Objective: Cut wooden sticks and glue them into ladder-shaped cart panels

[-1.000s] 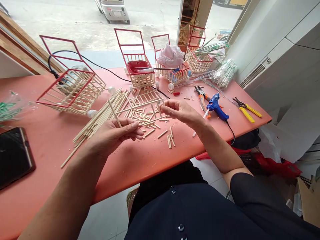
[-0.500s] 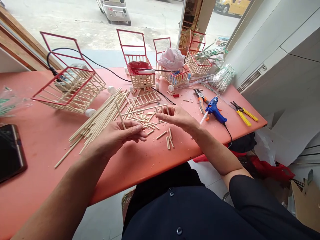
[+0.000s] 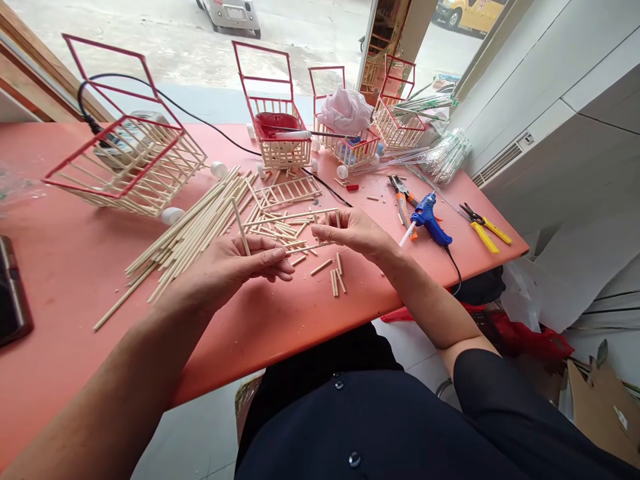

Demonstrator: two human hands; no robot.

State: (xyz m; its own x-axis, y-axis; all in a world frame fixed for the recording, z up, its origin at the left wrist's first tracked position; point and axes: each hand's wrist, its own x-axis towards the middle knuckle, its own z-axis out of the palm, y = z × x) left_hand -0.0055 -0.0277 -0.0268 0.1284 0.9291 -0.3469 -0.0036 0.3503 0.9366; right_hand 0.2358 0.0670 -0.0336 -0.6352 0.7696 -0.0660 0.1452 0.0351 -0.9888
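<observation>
My left hand (image 3: 253, 259) is closed around the near left end of a small open frame of pale wooden sticks (image 3: 285, 218). One stick of this frame rises upright beside my left fingers. At its right end my right hand (image 3: 353, 232) pinches the frame, with short crosspieces close to the fingertips. My fingers hide part of what they grip there. Below and behind the frame, short cut sticks (image 3: 284, 230) lie scattered. A ladder-like stick panel (image 3: 290, 192) rests flat just beyond them.
Long sticks (image 3: 193, 230) lie heaped on the left. Several red-rimmed stick carts (image 3: 135, 167) line the back; one holds a power strip. Right of my hand are a blue glue gun (image 3: 433, 223), orange-handled pliers (image 3: 401, 200) and yellow-handled pliers (image 3: 485, 230). A phone (image 3: 11, 293) sits far left.
My hands keep nearly the same grip and place on the frame. The view has shifted slightly, so the carts, long sticks and phone appear farther up or left.
</observation>
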